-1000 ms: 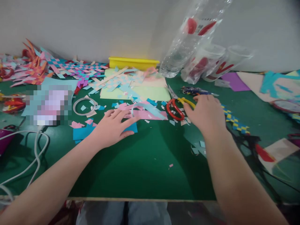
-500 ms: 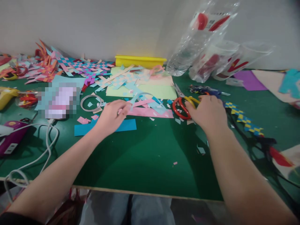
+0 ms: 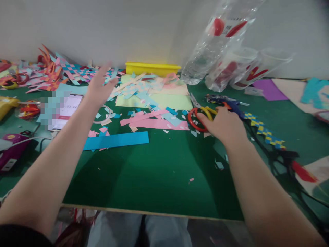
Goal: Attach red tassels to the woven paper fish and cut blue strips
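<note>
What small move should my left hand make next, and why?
Perhaps bring your left hand to the long blue paper strip: that open hand seems to hold nothing, the strip lies flat, and your right hand is at the metal scissors with red and yellow handles.

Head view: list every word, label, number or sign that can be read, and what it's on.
"03 44": phone screen; what precedes it is unclear.
"V": red mark on the cup, perhaps only a design.
Clear plastic sleeve: dark print, too blurred.
Purple device: marks too small.
</note>
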The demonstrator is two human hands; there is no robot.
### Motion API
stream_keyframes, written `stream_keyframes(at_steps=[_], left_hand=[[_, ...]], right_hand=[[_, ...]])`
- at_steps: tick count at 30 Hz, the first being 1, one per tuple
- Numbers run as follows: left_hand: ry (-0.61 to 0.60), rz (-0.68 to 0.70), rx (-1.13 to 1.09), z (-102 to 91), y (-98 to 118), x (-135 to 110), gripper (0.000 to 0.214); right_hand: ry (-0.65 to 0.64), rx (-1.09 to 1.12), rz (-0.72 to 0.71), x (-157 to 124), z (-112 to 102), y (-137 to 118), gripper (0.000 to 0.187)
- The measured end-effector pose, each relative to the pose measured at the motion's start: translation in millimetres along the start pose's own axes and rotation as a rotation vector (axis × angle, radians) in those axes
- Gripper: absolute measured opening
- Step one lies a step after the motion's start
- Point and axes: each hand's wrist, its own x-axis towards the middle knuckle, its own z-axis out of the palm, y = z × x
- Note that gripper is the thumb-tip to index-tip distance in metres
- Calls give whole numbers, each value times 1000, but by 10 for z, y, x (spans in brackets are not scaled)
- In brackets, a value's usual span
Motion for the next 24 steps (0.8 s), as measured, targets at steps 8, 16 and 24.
stream_keyframes(at_steps=[8, 16, 24], left_hand=[[-268, 187, 96, 28, 928, -1047, 24], [-282, 308, 124, 226, 750, -1104, 20], [-378, 297, 57, 225, 717, -1076, 20]], right_hand=[[41, -150, -124, 42, 37, 78, 72], [-26, -168, -129, -4, -3, 11, 60], [29, 26, -66, 31, 57, 14, 57]])
